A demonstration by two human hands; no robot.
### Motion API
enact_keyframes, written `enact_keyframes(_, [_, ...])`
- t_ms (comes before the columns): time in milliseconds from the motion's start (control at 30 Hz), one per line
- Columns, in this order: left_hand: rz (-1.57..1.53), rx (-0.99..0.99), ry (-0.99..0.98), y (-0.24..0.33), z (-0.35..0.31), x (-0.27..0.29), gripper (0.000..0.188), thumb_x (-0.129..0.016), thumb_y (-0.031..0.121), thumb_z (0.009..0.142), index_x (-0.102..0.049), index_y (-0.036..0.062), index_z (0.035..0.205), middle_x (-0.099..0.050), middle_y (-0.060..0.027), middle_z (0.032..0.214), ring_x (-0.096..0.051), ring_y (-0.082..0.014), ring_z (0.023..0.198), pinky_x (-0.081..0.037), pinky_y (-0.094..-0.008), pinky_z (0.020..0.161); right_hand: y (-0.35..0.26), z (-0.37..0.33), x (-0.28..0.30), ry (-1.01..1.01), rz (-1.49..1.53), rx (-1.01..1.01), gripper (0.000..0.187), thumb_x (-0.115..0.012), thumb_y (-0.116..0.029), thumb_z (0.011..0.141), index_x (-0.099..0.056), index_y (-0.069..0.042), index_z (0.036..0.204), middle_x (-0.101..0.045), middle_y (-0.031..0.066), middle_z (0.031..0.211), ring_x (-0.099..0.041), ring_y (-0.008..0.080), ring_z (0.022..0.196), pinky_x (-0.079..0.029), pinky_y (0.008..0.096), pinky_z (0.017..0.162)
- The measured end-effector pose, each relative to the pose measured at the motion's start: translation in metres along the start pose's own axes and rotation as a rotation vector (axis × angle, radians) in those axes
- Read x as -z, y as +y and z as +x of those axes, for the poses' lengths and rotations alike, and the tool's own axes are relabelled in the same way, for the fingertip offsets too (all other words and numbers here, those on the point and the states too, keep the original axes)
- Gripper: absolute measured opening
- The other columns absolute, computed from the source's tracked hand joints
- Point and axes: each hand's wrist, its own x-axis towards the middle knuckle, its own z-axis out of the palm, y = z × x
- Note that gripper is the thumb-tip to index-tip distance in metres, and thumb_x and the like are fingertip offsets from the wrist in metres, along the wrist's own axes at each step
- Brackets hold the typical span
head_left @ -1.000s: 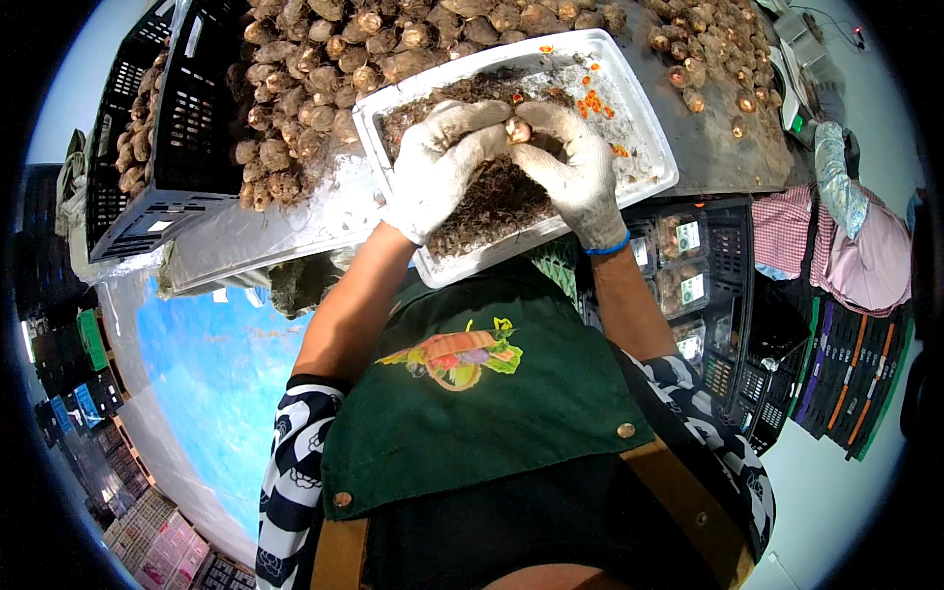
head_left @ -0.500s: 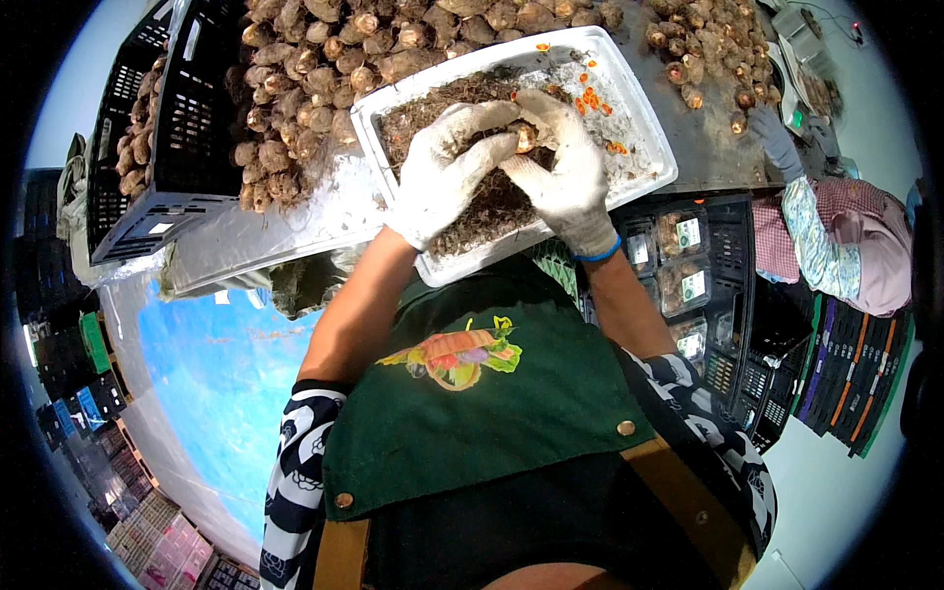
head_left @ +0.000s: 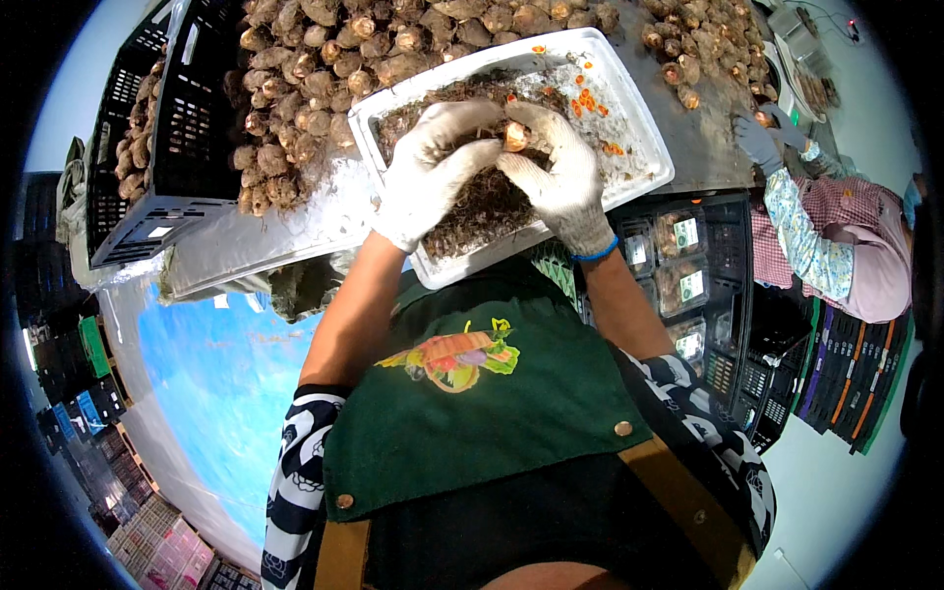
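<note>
Both my hands are in white knit gloves above a white plastic tray (head_left: 644, 128). Between them is a small brown taro (head_left: 516, 136), its pale cut end facing up. My left hand (head_left: 433, 177) curls round it from the left, fingers bent and thumb towards it. My right hand (head_left: 568, 187) grips it from the right between thumb and fingers. Loose root fibres and dirt (head_left: 482, 206) cover much of the tray's bottom, and small orange peel bits (head_left: 587, 98) lie at its right side. The gloves hide part of the taro.
A large taro heap (head_left: 315, 69) lies behind the tray on the metal table (head_left: 275, 236). A black crate (head_left: 187, 128) with taros stands at left. Another heap (head_left: 698, 44) lies at far right, near a co-worker's gloved hands (head_left: 757, 143). Packed boxes (head_left: 678, 256) sit in a crate below right.
The taro has turned between my hands, so more of its pale cut end shows. My left hand has shifted slightly left. At right, the co-worker's hands have come together in front of the body.
</note>
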Motion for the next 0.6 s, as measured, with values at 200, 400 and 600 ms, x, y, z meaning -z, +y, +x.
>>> enact_keyframes(200, [0.428, -0.089, -0.026, 0.012, 0.008, 0.004, 0.013, -0.057, 0.009, 0.088, -0.065, 0.0021, 0.096, -0.067, -0.0138, 0.085, -0.065, -0.0331, 0.078, -0.052, -0.0363, 0.069, 0.006, -0.003, 0.001, -0.037, -0.009, -0.007, 0.043, -0.075, -0.013, 0.078, -0.06, 0.002, 0.114, -0.065, 0.0117, 0.105, -0.064, 0.0189, 0.094, -0.052, 0.0315, 0.082])
enact_keyframes(400, [-0.21, 0.65, -0.005, -0.019, 0.005, 0.013, 0.026, -0.054, 0.025, 0.097, -0.06, 0.0019, 0.088, -0.057, -0.0052, 0.061, -0.052, -0.0122, 0.05, -0.045, -0.0287, 0.049, -0.016, -0.002, 0.001, 0.022, 0.353, -0.192, 0.044, -0.067, -0.005, 0.084, -0.051, 0.004, 0.124, -0.063, 0.0118, 0.111, -0.06, 0.0169, 0.102, -0.048, 0.0297, 0.091])
enact_keyframes(600, [-0.227, 0.411, -0.019, 0.009, -0.004, -0.013, 0.03, -0.055, 0.026, 0.096, -0.062, -0.0023, 0.102, -0.065, -0.0072, 0.086, -0.059, -0.014, 0.078, -0.048, -0.0269, 0.072, 0.01, -0.002, -0.003, 0.065, 0.127, 0.016, 0.041, -0.07, -0.016, 0.086, -0.055, 0.005, 0.118, -0.064, 0.0105, 0.102, -0.062, 0.0172, 0.095, -0.053, 0.0293, 0.081])
